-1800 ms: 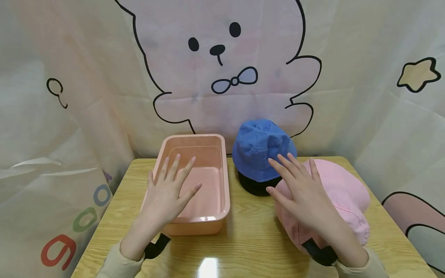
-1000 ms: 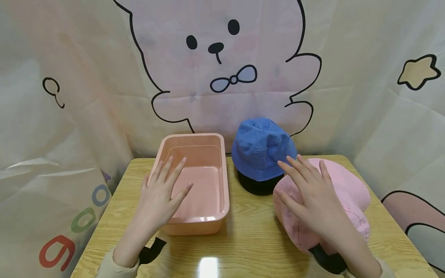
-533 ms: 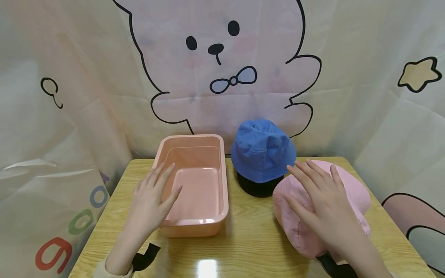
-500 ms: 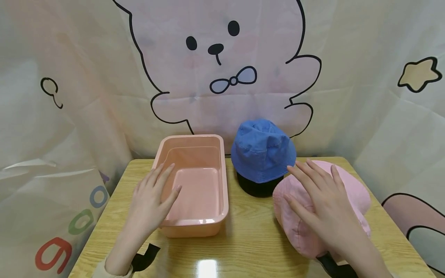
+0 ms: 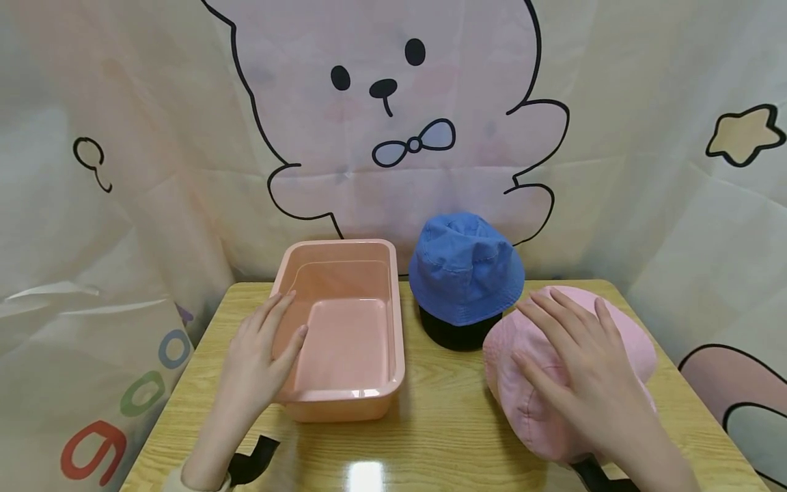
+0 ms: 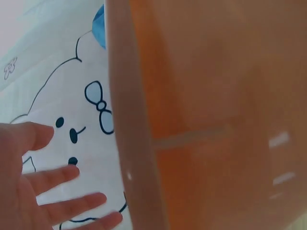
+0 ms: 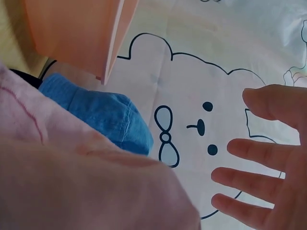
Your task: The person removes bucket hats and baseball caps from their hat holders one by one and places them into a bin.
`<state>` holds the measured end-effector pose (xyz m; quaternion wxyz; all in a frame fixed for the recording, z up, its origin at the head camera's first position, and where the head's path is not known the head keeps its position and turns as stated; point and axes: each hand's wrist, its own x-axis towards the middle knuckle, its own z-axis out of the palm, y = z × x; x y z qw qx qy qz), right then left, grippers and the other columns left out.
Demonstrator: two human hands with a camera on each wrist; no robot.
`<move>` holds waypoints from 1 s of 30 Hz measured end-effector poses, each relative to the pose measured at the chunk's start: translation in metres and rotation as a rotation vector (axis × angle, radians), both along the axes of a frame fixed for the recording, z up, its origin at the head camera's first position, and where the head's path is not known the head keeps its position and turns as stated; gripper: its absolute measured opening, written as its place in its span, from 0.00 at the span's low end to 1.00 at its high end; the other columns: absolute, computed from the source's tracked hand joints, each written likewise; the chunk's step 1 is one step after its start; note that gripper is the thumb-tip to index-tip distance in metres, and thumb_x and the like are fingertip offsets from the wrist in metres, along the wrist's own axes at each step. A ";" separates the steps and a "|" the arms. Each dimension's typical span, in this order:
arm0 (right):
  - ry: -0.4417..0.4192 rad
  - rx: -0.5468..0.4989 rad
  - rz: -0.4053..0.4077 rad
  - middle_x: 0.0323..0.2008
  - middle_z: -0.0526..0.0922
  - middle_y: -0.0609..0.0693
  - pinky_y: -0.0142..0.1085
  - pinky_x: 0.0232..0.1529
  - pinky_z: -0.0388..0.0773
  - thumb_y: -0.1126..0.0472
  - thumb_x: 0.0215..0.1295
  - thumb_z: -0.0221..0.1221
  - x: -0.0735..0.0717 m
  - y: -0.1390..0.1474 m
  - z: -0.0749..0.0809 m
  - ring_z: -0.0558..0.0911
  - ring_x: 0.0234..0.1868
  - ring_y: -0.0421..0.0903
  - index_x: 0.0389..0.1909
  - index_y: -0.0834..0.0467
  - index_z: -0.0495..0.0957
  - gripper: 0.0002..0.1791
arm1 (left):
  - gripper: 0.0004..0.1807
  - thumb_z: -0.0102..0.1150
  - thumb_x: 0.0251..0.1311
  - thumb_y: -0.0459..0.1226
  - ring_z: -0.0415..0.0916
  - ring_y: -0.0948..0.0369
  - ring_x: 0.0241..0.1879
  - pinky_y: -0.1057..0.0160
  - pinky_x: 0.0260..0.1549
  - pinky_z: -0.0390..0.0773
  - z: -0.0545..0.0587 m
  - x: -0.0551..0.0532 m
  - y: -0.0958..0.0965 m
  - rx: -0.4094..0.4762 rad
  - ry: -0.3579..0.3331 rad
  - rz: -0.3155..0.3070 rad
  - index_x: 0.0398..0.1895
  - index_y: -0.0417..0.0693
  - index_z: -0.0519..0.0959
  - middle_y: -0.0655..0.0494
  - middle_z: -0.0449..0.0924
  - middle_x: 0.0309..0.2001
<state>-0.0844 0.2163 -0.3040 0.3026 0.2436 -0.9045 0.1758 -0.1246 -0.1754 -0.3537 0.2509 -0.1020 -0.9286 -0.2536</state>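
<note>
My left hand (image 5: 255, 359) is over the left rim of a pink plastic bin (image 5: 347, 348), its fingers extended and holding nothing. In the left wrist view that hand (image 6: 48, 187) shows apart from the bin's wall (image 6: 230, 96). My right hand (image 5: 584, 369) is above a pink cloth hat (image 5: 522, 410), fingers spread, and covers part of it. The right wrist view shows the hand (image 7: 268, 153) with nothing between its fingers and the pink hat (image 7: 48, 115) below. A blue bucket hat (image 5: 464, 266) sits on a black base (image 5: 458, 331) behind the pink one.
Everything stands on a wooden table (image 5: 443, 424) against a cloth backdrop (image 5: 627, 137) printed with a cartoon bear. The bin is on the left, with the blue hat close to its right. Black straps (image 5: 253, 461) are worn at the wrists.
My left hand has moved left, from over the bin's interior to its left rim. The right hand has shifted right, further over the pink hat. Hats and bin have stayed put.
</note>
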 end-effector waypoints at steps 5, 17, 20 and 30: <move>0.028 -0.013 0.017 0.61 0.75 0.54 0.60 0.72 0.44 0.42 0.67 0.53 0.001 0.003 -0.002 0.66 0.68 0.49 0.62 0.53 0.74 0.28 | 0.29 0.59 0.63 0.40 0.65 0.42 0.63 0.36 0.56 0.67 -0.001 0.001 -0.006 0.043 -0.003 -0.021 0.69 0.55 0.66 0.44 0.68 0.65; 0.107 -0.009 0.051 0.60 0.75 0.54 0.58 0.72 0.46 0.36 0.70 0.45 0.004 0.012 -0.012 0.63 0.70 0.46 0.57 0.58 0.76 0.32 | 0.26 0.58 0.65 0.40 0.65 0.42 0.64 0.36 0.57 0.65 -0.007 0.005 -0.020 0.137 -0.008 0.003 0.67 0.58 0.69 0.44 0.70 0.64; 0.105 -0.022 0.054 0.59 0.76 0.55 0.57 0.73 0.45 0.35 0.69 0.46 0.006 0.015 -0.013 0.64 0.70 0.45 0.55 0.59 0.77 0.33 | 0.26 0.58 0.64 0.38 0.66 0.44 0.63 0.37 0.57 0.66 -0.010 0.005 -0.022 0.166 0.012 0.012 0.66 0.59 0.70 0.46 0.72 0.62; 0.114 -0.040 0.048 0.55 0.77 0.57 0.55 0.74 0.45 0.35 0.68 0.47 0.008 0.021 -0.016 0.66 0.68 0.44 0.55 0.59 0.78 0.33 | 0.24 0.58 0.64 0.37 0.71 0.51 0.58 0.63 0.51 0.69 -0.017 0.006 -0.027 0.199 0.048 0.058 0.64 0.56 0.72 0.49 0.74 0.61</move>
